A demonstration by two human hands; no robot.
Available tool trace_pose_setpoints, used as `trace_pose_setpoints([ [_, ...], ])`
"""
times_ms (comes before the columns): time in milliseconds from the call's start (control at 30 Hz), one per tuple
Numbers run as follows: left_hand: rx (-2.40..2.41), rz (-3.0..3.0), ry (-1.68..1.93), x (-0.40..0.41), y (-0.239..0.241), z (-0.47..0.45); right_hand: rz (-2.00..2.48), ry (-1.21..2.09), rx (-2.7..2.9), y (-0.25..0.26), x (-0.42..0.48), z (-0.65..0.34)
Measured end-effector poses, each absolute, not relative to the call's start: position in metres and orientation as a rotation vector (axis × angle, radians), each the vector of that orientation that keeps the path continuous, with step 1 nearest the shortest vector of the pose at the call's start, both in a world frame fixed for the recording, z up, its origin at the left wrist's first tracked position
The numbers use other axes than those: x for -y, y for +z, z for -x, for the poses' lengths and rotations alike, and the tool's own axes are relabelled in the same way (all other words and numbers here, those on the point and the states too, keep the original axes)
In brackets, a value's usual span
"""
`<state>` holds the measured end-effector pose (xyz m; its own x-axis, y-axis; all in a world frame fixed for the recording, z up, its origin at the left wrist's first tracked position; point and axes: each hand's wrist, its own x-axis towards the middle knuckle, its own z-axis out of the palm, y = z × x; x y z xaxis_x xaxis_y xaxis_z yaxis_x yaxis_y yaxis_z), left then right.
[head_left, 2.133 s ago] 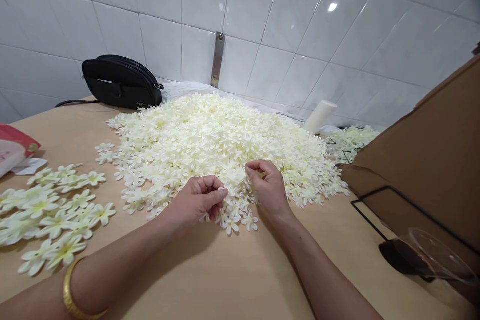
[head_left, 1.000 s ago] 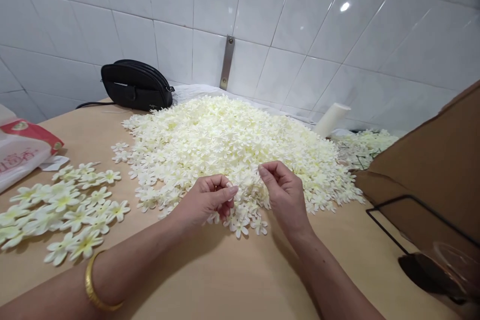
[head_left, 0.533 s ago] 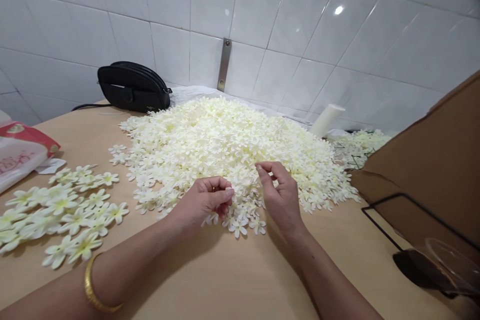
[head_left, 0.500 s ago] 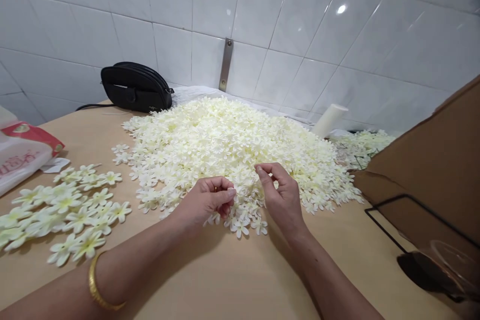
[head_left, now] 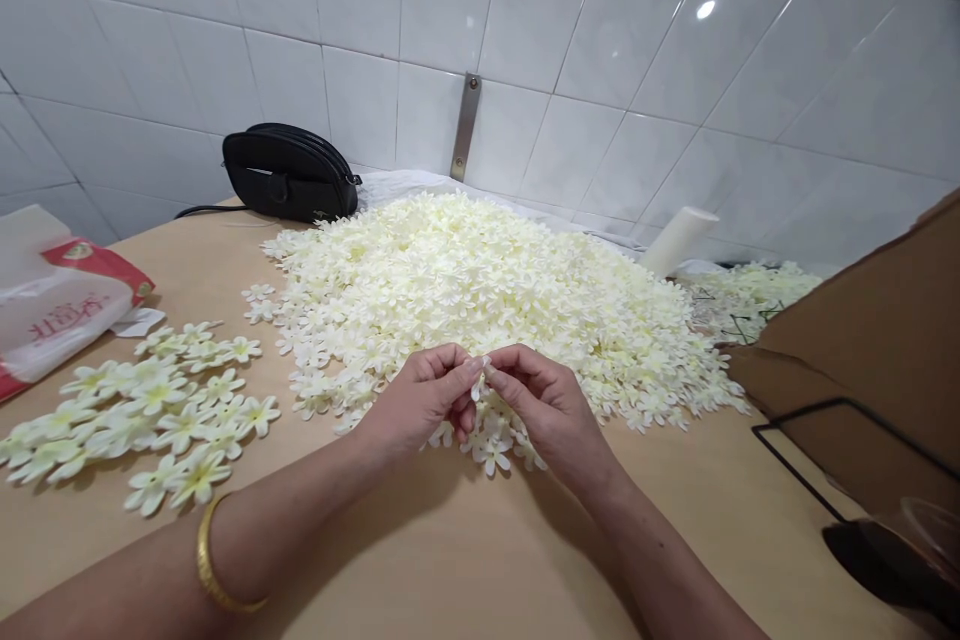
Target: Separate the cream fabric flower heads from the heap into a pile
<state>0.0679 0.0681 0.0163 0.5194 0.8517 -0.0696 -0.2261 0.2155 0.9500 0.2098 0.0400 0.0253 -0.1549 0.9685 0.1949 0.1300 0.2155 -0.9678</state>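
At the near edge of a large pile of pale yellow-white artificial flowers (head_left: 450,270), my two hands meet fingertip to fingertip. My left hand (head_left: 427,395) is closed, its thumb and forefinger pinching a small white flower (head_left: 480,382). My right hand (head_left: 551,410) is closed as well, thumb and forefinger pinched on the same flower's edge from the right. Fingers partly cover the flower, so its full shape is hidden. Just below the hands lie a few loose flowers (head_left: 493,455) on the brown tabletop (head_left: 420,580).
Stacked, more yellow-centred flowers (head_left: 161,420) lie at left, near a red and white plastic bag (head_left: 75,295). A black bag (head_left: 289,175) stands by the tiled wall. To the right are a white roll (head_left: 679,240), a cardboard box (head_left: 862,340) and a black wire frame (head_left: 795,450).
My right hand has moved left and down from the pile to meet my left hand at the small flower. The view has shifted slightly, moving the scene rightward.
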Motion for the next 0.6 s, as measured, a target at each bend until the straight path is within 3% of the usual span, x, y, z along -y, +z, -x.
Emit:
trace_pose_setpoints([
  [467,-0.756,-1.109,0.853,-0.0697,0.016,-0.067,1.22,0.95,1.458,0.0235,-0.0392,-0.2092],
  [600,-0.859,-1.187,0.918,-0.0687,0.0156,-0.0684,1.278,0.678,1.633,0.0206,-0.0344,-0.2042],
])
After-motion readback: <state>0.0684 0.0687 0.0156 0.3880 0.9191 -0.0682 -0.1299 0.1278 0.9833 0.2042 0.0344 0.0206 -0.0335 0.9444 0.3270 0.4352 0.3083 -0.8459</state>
